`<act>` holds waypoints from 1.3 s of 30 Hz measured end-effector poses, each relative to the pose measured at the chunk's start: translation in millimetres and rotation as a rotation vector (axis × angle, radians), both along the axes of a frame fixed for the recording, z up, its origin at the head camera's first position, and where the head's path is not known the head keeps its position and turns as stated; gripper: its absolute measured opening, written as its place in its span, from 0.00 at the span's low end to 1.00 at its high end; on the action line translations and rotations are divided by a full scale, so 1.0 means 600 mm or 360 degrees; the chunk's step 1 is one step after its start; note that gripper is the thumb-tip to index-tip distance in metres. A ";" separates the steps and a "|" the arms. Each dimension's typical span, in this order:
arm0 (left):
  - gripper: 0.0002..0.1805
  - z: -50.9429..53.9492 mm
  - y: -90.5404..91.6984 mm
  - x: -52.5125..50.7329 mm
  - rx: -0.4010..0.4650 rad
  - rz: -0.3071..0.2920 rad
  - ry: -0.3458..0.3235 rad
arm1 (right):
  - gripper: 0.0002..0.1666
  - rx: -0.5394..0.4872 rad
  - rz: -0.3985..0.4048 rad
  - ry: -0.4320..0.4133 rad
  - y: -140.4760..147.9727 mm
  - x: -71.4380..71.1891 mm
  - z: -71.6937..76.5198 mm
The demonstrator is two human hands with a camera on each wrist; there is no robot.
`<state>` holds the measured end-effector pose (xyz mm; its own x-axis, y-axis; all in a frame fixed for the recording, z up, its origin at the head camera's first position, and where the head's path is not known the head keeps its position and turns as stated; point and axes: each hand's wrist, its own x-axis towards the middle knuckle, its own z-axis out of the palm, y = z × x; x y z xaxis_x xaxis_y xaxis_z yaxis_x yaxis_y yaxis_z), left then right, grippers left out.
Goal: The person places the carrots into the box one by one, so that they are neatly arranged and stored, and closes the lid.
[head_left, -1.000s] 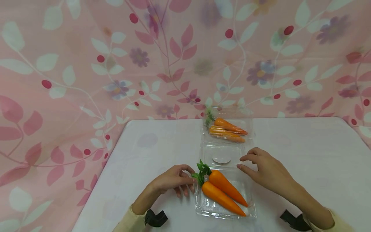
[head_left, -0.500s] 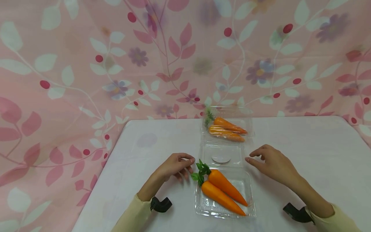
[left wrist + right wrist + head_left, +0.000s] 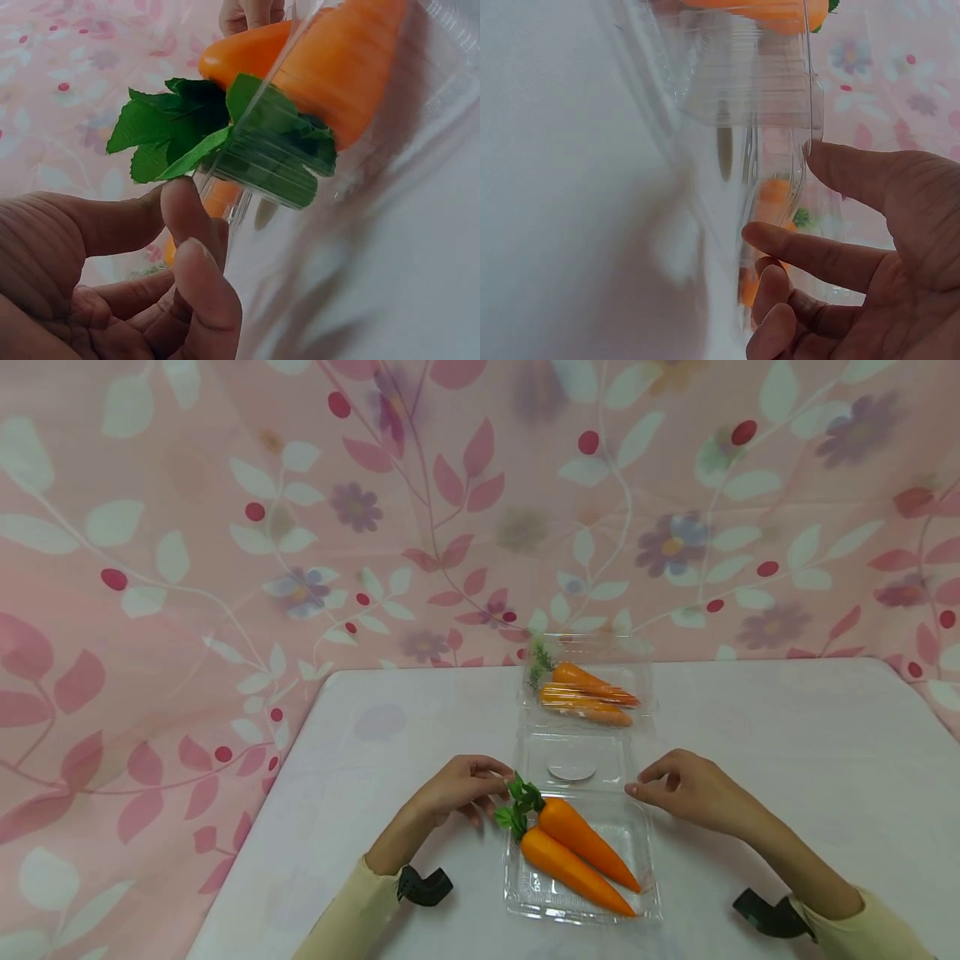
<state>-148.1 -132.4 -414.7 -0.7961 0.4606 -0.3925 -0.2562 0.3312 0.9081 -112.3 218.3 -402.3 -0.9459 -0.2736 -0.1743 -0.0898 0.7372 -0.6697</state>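
Observation:
A clear plastic clamshell container (image 3: 643,827) lies unfolded on the table, its lid (image 3: 540,756) laid back at the far side. Two orange carrots (image 3: 581,864) with green leaf tops (image 3: 517,808) lie slanted in its base, the leaves sticking out over the left rim. My left hand (image 3: 457,789) is at the left side near the hinge, its fingers (image 3: 206,285) loosely bent beside the rim and just below the leaves. On the opposite side, my right hand (image 3: 693,789) has its thumb (image 3: 847,169) at the base's rim and its index finger (image 3: 802,251) by the lid's edge.
Behind the lid stands another clear container (image 3: 641,677) with several carrots (image 3: 588,693) and feathery greens inside. The white table (image 3: 405,718) ends at a pink floral cloth (image 3: 450,527). Black wrist mounts (image 3: 425,887) sit under both wrists.
My left hand has moved away from me along the rim, then right toward the leaves. The right hand drew back to the right, then came in again closer to the hinge. The carrots stayed put.

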 end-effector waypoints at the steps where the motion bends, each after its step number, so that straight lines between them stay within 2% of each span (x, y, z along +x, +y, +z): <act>1: 0.17 -0.001 0.001 0.001 0.0010 0.0009 -0.0011 | 0.22 -0.0004 0.0005 0.0004 -0.001 0.001 -0.001; 8: 0.16 -0.007 0.006 0.006 0.0032 0.0029 -0.0072 | 0.20 -0.0021 0.0017 0.0015 -0.003 0.004 -0.001; 20: 0.16 -0.002 0.009 0.014 0.0060 0.0029 -0.0112 | 0.18 -0.0050 -0.0034 -0.0056 -0.005 0.016 -0.002; 31: 0.16 -0.002 0.004 0.017 0.0070 -0.0011 -0.0103 | 0.16 -0.0095 -0.0006 0.0006 -0.005 0.027 0.002; 39: 0.15 0.001 0.002 0.019 0.0126 -0.0032 -0.0103 | 0.15 -0.0131 0.0039 0.0112 -0.003 0.030 0.006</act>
